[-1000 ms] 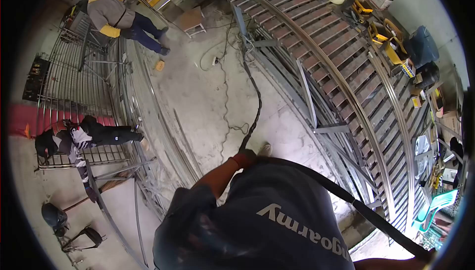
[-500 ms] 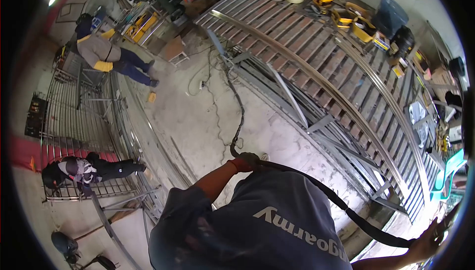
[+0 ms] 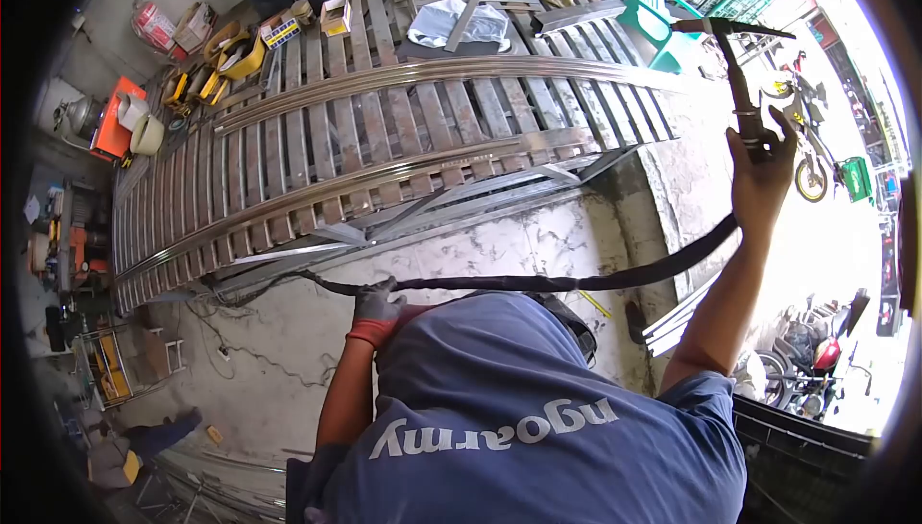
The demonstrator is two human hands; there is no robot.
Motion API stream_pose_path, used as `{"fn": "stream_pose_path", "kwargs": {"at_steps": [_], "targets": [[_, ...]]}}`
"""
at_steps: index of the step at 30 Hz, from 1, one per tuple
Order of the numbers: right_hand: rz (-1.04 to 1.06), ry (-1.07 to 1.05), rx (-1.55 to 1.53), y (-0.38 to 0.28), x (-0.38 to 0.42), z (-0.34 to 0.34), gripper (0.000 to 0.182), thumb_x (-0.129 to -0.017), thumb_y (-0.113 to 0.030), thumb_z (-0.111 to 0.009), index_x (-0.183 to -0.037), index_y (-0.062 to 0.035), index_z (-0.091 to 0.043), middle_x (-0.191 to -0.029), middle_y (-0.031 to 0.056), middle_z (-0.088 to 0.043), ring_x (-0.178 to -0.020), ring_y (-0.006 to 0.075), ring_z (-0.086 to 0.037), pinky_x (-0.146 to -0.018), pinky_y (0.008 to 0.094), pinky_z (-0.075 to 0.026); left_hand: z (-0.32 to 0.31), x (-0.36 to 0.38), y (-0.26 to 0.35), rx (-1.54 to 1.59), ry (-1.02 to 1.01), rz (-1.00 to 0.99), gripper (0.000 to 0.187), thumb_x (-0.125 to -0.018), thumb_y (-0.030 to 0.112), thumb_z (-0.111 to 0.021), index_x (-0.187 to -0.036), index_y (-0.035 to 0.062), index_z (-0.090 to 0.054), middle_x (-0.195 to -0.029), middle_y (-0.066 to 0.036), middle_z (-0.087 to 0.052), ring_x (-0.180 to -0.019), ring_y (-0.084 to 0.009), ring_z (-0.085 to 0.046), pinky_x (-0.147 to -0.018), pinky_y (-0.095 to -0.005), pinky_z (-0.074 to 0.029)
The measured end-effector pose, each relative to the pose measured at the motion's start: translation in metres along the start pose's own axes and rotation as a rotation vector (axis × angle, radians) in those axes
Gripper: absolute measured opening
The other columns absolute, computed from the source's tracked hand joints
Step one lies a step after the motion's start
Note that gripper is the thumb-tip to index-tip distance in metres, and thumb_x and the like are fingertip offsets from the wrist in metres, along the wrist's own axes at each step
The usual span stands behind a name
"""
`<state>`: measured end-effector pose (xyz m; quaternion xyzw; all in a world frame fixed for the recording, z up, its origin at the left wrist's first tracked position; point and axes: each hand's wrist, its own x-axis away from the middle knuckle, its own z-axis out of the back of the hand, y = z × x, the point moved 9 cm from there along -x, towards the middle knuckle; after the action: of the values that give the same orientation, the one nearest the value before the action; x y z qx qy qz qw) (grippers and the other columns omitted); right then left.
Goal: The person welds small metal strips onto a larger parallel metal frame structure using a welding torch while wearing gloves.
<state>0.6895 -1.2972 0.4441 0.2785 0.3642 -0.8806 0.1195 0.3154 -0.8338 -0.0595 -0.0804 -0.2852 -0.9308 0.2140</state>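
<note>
My right hand [image 3: 764, 173], bare and raised at the right, grips a TIG welding torch [image 3: 738, 82] by its handle. The slim head of the torch points up and sideways, in front of the bright doorway. From the handle a black-sleeved torch cable [image 3: 663, 268] sags leftward across my front. My left hand [image 3: 377, 309], in a grey glove with a red cuff, has its fingers closed round this cable, just short of the slatted metal workbench [image 3: 293, 154]. Beyond my left hand, the cable runs down toward the floor at the left.
Long shiny metal tubes [image 3: 451, 69] lie along the bench, with yellow bins [image 3: 242, 61] behind. A green plastic chair [image 3: 650, 0] stands at its right end. Thin cables [image 3: 254, 361] trail over the floor. Another person [image 3: 110, 462] is at lower left. Motorcycles [image 3: 812, 125] stand outside.
My view has swung to the right, toward the doorway. The torch in my right hand, barely visible at the edge before, now shows whole and raised. Both hands still hold the torch and cable.
</note>
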Motion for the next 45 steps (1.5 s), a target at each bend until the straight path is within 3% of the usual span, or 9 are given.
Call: {"fn": "stream_pose_path", "kwargs": {"at_steps": [5,7,9,11,15,23,32,35,45], "targets": [[-0.125,-0.163,-0.024,0.094,-0.036,-0.116,0.08,-0.094,-0.018,-0.09,-0.163,-0.012,-0.05,-0.102,0.0132,-0.078,-0.086,0.0185,-0.074,-0.08,0.037,-0.059,0.058,-0.013,0.05,-0.3,0.275,-0.082,0.091,-0.097,0.049,-0.079,-0.17,0.0074,-0.045,-0.163,-0.018,-0.06,-0.15,-0.039,-0.056,-0.137,-0.0611,-0.013],[-0.225,-0.31,-0.042,0.137,-0.039,-0.181,0.089,-0.087,-0.021,-0.095,-0.163,-0.009,-0.05,-0.114,0.0199,-0.079,-0.098,0.0287,-0.078,-0.09,0.0423,-0.06,0.077,-0.014,0.055,-0.397,0.226,0.017,0.106,-0.097,0.055,-0.076,-0.178,0.0087,-0.025,-0.182,-0.014,-0.035,-0.161,-0.0427,-0.041,-0.136,-0.0661,-0.005],[0.013,-0.277,0.023,0.181,-0.041,-0.245,0.096,-0.081,-0.022,-0.099,-0.161,-0.0052,-0.051,-0.13,0.0266,-0.077,-0.117,0.0394,-0.076,-0.102,0.0466,-0.058,0.089,-0.016,0.052,-0.45,0.272,0.069,0.115,-0.098,0.059,-0.073,-0.18,0.0067,-0.013,-0.187,-0.013,-0.02,-0.168,-0.0416,-0.029,-0.136,-0.0668,0.0],[-0.125,-0.401,-0.003,0.217,-0.033,-0.301,0.097,-0.078,-0.021,-0.101,-0.16,-0.0031,-0.052,-0.139,0.0302,-0.072,-0.131,0.0444,-0.07,-0.111,0.0482,-0.054,0.1,-0.023,0.052,-0.492,0.301,0.083,0.119,-0.098,0.062,-0.07,-0.18,0.0043,-0.007,-0.189,-0.013,-0.014,-0.171,-0.0404,-0.019,-0.135,-0.067,0.003],[-0.254,-0.531,0.035,0.275,-0.017,-0.371,0.096,-0.08,-0.02,-0.099,-0.162,-0.0052,-0.051,-0.129,0.0281,-0.077,-0.122,0.042,-0.074,-0.105,0.0485,-0.057,0.12,-0.058,0.07,-0.538,0.275,0.062,0.123,-0.098,0.065,-0.067,-0.179,0.001,-0.001,-0.189,-0.016,-0.009,-0.174,-0.0394,-0.009,-0.134,-0.0665,0.008],[-0.21,-0.477,0.231,0.321,-0.007,-0.394,0.077,-0.09,-0.032,-0.092,-0.157,-0.0188,-0.057,-0.12,0.0258,-0.08,-0.111,0.0475,-0.076,-0.093,0.0543,-0.06,0.14,-0.158,0.127,-0.5,0.122,-0.206,0.11,-0.097,0.059,-0.069,-0.178,0.002,-0.021,-0.185,-0.018,-0.023,-0.173,-0.0405,-0.012,-0.137,-0.0662,0.001],[-0.04,-0.775,0.395,0.315,0.034,-0.433,0.078,-0.101,-0.034,-0.072,-0.167,-0.0054,-0.04,-0.131,0.0248,-0.071,-0.112,0.0481,-0.072,-0.09,0.0576,-0.058,0.162,-0.193,0.164,-0.414,0.282,-0.106,0.097,-0.096,0.04,-0.078,-0.174,0.0032,-0.034,-0.179,-0.019,-0.037,-0.165,-0.0442,-0.032,-0.137,-0.0584,-0.022],[0.157,-0.73,0.51,0.292,0.048,-0.435,0.073,-0.105,-0.035,-0.065,-0.165,0.0006,-0.042,-0.132,0.0211,-0.07,-0.125,0.0417,-0.066,-0.097,0.0547,-0.054,0.14,-0.189,0.192,-0.34,0.33,-0.034,0.093,-0.098,0.039,-0.075,-0.174,0.0034,-0.034,-0.179,-0.019,-0.038,-0.165,-0.0433,-0.032,-0.137,-0.0583,-0.02],[-0.035,-1.123,0.318,0.292,0.01,-0.431,0.085,-0.101,-0.048,-0.073,-0.162,0.0023,-0.042,-0.14,0.0318,-0.062,-0.126,0.0511,-0.069,-0.102,0.0595,-0.057,0.1,-0.191,0.251,-0.312,0.298,0.069,0.08,-0.1,0.035,-0.07,-0.17,0.0071,-0.045,-0.177,-0.014,-0.044,-0.167,-0.0375,-0.033,-0.138,-0.0652,-0.003]]}}
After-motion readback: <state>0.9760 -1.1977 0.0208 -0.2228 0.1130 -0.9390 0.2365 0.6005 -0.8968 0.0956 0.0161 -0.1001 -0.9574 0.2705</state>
